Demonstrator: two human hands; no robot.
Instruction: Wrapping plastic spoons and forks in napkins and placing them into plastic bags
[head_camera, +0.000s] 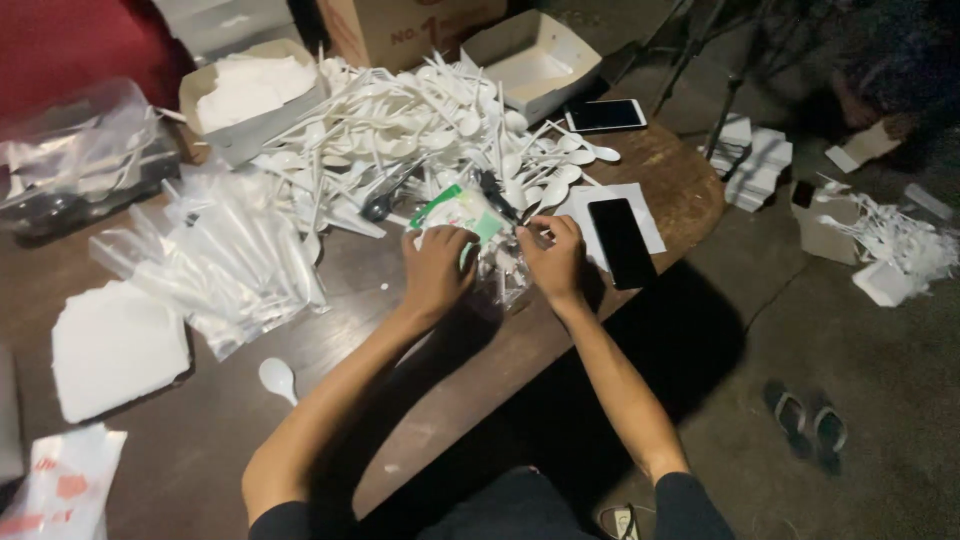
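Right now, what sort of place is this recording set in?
Probably an informal packing spot, home or small workshop. A round wooden table holds a heap of white plastic spoons, clear sleeves and a cardboard box; both hands hold a clear packet.

Dark phone (621, 242), clear green-labelled packet (462, 215)

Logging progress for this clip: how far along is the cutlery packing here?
Done: a heap of filled clear sleeves lies left of the hands. In hand: left hand and right hand grip one clear packet with a green insert. Left: a big pile of loose white spoons and forks behind.
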